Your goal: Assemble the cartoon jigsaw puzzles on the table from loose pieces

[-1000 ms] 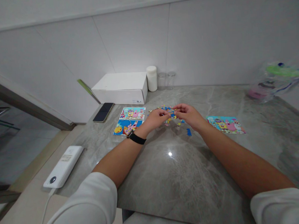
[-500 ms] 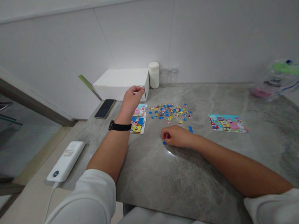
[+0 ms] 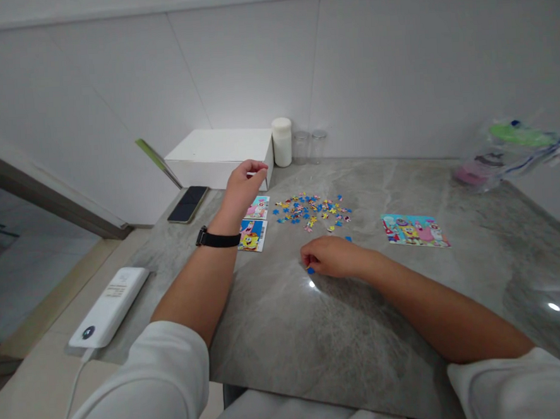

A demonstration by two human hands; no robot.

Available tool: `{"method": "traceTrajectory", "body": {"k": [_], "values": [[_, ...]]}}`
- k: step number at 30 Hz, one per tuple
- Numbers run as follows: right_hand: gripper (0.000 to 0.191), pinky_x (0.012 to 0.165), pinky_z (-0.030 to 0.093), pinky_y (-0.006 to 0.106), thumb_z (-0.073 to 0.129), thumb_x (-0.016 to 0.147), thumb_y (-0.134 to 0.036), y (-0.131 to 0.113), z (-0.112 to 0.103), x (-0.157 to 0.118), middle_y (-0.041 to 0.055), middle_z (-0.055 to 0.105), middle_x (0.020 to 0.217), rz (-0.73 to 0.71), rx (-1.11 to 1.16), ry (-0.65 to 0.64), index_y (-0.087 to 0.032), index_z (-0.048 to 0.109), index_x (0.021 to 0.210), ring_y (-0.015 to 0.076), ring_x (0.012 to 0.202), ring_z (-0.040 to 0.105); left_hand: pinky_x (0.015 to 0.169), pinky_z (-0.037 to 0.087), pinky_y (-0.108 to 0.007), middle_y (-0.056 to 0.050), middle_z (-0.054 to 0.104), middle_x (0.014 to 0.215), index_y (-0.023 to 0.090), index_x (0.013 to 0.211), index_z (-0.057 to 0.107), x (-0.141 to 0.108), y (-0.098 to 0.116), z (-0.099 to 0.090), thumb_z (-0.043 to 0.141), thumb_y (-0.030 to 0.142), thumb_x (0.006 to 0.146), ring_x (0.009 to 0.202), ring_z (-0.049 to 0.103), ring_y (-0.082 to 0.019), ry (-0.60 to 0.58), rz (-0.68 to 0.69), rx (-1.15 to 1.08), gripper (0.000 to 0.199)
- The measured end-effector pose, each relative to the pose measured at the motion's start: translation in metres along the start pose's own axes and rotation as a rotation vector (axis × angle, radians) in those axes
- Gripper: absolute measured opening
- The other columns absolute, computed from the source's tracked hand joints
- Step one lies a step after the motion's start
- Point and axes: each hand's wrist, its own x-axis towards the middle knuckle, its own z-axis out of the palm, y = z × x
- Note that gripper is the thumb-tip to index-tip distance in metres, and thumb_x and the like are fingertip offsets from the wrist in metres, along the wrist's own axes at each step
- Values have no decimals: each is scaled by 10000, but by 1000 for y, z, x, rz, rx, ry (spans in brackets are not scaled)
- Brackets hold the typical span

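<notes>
My right hand (image 3: 333,255) rests low over the grey table, its fingers pinched on a small blue puzzle piece (image 3: 310,270). Just behind that hand another blue piece (image 3: 348,238) peeks out, partly covered. My left hand (image 3: 244,185), with a black watch on the wrist, is raised in front of the white box. Its thumb and fingers are closed together; whatever they hold, if anything, is too small to make out. Beyond both hands lies a loose heap of colourful puzzle pieces (image 3: 311,211). Two cartoon picture cards, one upper (image 3: 259,207) and one lower (image 3: 254,235), lie beside my left forearm.
A cartoon picture sheet (image 3: 416,230) lies to the right. Along the back stand a white box (image 3: 219,153), a white bottle (image 3: 282,142) and two clear glasses (image 3: 310,147). A phone (image 3: 188,204) and a white power bank (image 3: 109,307) are left; a plastic bag (image 3: 504,154) sits far right.
The whole view has shifted slightly, so most things appear a little further left. My right hand covers more of the blue piece behind it. My left hand stays closed and raised.
</notes>
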Motion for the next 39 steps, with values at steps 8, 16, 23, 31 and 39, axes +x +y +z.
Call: {"method": "traceTrajectory", "body": {"k": [8,16,23,31,39], "values": [[234,767,421,272,606,915,-202,-3,5,1,77,777,1131,-9,-48,7,-219,771,1081,224,1023,689,730,501,-260,-52,705,1066,188,1114,677,-2,-4,5,641,236,884,844,619,-145,-26,-46,54,239],[208,781,422,273,627,904,-194,0,9,1,86,762,1138,-27,-38,37,-207,751,1071,221,1029,681,765,502,-287,-51,750,966,179,1020,744,-6,-11,0,684,336,876,829,637,-174,-340,48,426,221],[193,806,428,290,571,967,-212,23,-20,-10,87,774,1097,87,-36,248,-200,745,1052,213,969,684,727,494,-264,-29,781,1014,251,1026,788,-3,-23,-27,738,333,822,850,687,-195,-615,-39,870,226],[170,737,418,294,593,957,-236,45,-48,-29,70,773,994,206,-95,384,-209,755,1005,205,864,674,726,493,-279,-51,789,973,235,996,811,1,-20,-48,731,295,846,833,686,-210,-481,-102,990,180],[180,723,419,292,596,964,-263,48,-48,-31,63,774,992,227,-111,399,-216,758,1025,198,847,672,849,518,-303,-66,771,1045,224,1071,803,-5,-28,-9,713,299,878,937,688,-223,-508,93,963,225]]}}
